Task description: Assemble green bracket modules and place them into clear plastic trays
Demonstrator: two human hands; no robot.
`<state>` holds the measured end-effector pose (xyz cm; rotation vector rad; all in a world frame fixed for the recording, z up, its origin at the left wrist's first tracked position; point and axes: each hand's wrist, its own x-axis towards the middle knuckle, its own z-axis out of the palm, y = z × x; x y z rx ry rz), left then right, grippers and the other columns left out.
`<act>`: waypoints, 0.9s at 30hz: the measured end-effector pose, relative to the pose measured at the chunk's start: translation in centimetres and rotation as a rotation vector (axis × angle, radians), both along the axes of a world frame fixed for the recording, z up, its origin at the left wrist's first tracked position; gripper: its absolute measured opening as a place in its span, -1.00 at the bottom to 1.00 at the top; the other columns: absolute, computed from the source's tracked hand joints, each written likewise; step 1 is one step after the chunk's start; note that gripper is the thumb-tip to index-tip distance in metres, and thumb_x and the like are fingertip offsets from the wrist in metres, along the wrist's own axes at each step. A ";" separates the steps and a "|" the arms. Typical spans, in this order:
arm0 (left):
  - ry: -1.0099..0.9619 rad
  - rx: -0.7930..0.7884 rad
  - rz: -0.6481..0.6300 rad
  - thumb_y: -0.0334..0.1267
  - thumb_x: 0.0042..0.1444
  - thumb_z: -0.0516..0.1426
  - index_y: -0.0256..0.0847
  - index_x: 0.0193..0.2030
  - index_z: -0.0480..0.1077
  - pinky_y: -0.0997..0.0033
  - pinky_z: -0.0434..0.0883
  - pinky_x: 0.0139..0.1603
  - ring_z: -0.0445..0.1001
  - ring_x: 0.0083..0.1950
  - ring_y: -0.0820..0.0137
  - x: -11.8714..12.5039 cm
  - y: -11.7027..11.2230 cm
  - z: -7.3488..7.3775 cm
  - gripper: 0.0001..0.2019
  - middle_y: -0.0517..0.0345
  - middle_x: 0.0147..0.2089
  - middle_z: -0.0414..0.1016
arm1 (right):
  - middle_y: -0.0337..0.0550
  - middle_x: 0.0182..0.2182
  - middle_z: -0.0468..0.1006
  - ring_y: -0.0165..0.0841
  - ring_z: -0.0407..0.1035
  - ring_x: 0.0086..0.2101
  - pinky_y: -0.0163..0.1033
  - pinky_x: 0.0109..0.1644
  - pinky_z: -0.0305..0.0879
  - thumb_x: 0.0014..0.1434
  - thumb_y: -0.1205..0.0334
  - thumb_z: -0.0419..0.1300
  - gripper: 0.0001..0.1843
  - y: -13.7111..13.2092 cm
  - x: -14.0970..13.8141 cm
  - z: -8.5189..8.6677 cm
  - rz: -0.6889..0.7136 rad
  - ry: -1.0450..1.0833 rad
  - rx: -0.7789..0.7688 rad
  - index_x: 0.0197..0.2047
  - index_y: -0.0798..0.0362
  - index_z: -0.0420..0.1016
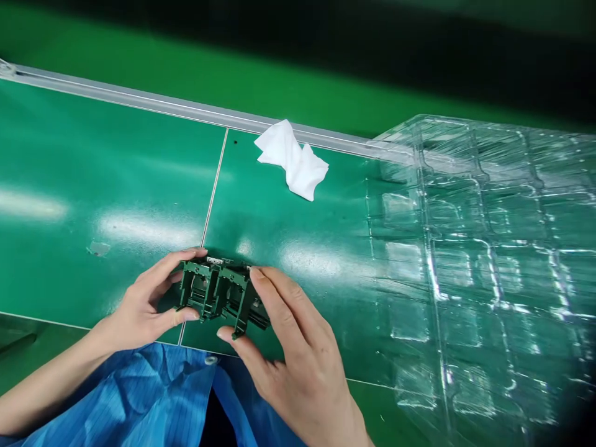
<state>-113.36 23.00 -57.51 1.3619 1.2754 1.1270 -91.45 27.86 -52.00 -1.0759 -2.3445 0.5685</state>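
Between my hands is a dark green frame-like plastic part (216, 288) with open bays, thin ribs and a few small metallic spots. My left hand (146, 298) grips its left end, thumb at the lower front and fingers at the back edge. At the right end, my right hand (293, 341) closes on it with the index finger on top and the thumb at the lower edge. The part is held tilted above the near edge of the green table. Its underside and back are mostly hidden.
A crumpled white cloth (295, 158) lies near the table's far edge. To the right, clear plastic compartment trays (433, 273) are stacked. A metal rail (139, 99) runs along the back of the green table (116, 174). A seam crosses the tabletop.
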 end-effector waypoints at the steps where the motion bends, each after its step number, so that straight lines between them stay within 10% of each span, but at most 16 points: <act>1: 0.038 -0.002 -0.009 -0.25 0.12 0.27 -0.09 0.29 0.22 0.30 0.46 0.15 0.40 0.22 0.17 -0.1 -0.1 0.1 -0.40 -0.10 0.24 0.36 | 0.05 0.07 0.44 -0.12 0.40 0.04 0.03 0.08 0.48 0.28 0.20 0.15 -0.37 -0.2 0.1 -0.1 -0.012 0.005 -0.027 0.35 0.03 0.07; 14: -0.106 0.003 -0.029 -0.25 0.19 0.20 -0.01 0.35 0.11 0.30 0.56 -0.01 0.53 0.06 0.22 0.5 -0.1 -0.9 -0.39 -0.08 0.25 0.35 | 0.08 0.03 0.49 -0.11 0.42 0.02 -0.01 0.02 0.51 0.26 0.18 0.16 -0.37 -0.8 -0.7 0.6 -0.034 -0.065 0.041 0.33 0.11 0.08; 27: 0.632 0.402 -0.077 -0.20 0.18 0.18 -0.11 0.39 0.06 0.21 0.36 0.17 0.32 0.12 0.12 0.9 0.5 5.2 -0.34 0.10 0.14 0.37 | 0.10 0.11 0.36 -0.20 0.10 0.28 0.13 0.29 0.15 0.28 0.02 0.10 -0.50 -1.0 -0.6 -5.5 -0.030 0.674 -0.420 0.18 -0.07 -0.02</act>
